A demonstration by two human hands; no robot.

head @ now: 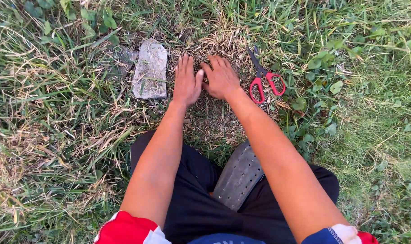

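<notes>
**A:** Looking down from the head camera, what are the hands on?

**B:** Both press flat on a patch of dry, cut grass [214, 47] in the middle of the lawn. The left hand [186, 81] lies palm down, fingers straight and close together, holding nothing. The right hand [221, 77] sits just beside it, also palm down with fingers spread a little, and its thumb meets the left thumb. Neither hand is closed around anything.

**A:** What lies around them?

**B:** A flat grey stone [150, 68], strewn with bits of straw, lies just to the left of the left hand. Red-handled scissors [264, 77] lie in the grass just right of the right hand, blades shut and pointing away from the person, untouched.

**A:** And nearer the body?

**B:** The person crouches in black trousers [192, 203]. Between the knees a dark grey, perforated sandal sole [239, 176] shows. Greener grass and broad-leaved weeds [322, 63] fill the right side.
</notes>
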